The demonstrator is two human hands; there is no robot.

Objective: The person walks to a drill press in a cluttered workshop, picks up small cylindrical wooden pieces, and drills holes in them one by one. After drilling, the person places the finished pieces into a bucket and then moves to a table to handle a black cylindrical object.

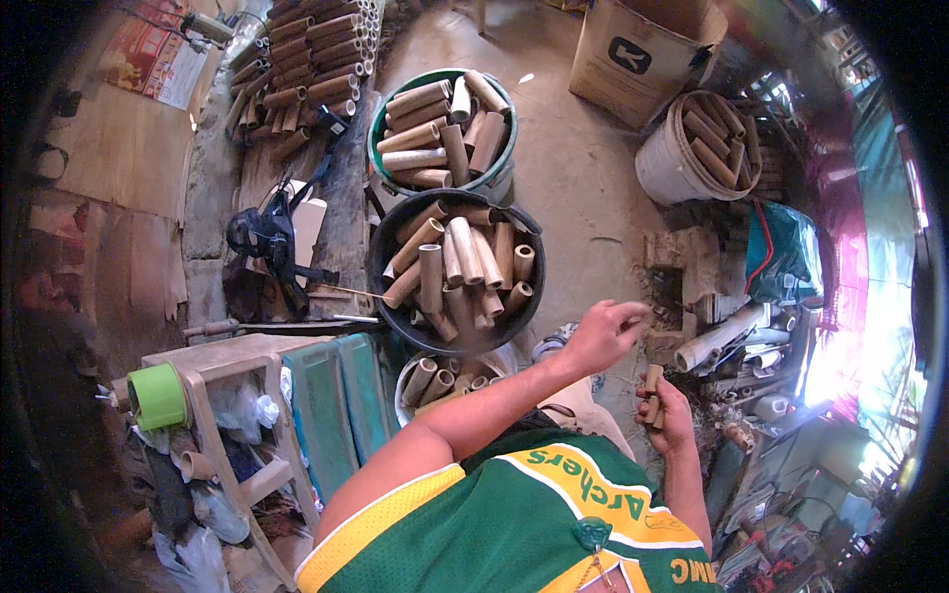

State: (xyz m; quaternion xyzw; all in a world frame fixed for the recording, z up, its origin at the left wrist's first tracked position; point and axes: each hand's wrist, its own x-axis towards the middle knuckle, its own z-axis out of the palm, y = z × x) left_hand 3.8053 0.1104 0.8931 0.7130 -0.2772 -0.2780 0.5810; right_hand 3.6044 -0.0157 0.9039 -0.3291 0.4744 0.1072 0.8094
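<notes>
My left hand [605, 336] reaches across in front of me, its fingers curled together. Whether anything sits between them is too small to make out. Lower and to the right, my right hand [672, 413] is closed around a short, light-brown bamboo piece [653, 381], which looks notched or made up of more than one part. Left of my hands stands a black tub [386, 314] full of cut bamboo tubes [461, 252]. Closer to my body, a white bucket [403, 397] with more tubes is partly hidden under my left forearm.
A green-rimmed tub [374, 138] of tubes stands behind the black one. A white bucket [664, 163] of tubes and a cardboard box [633, 64] are at the far right. Stacked tubes [321, 49] lie far left, a wooden rack [232, 405] near left, wood scraps [727, 336] right.
</notes>
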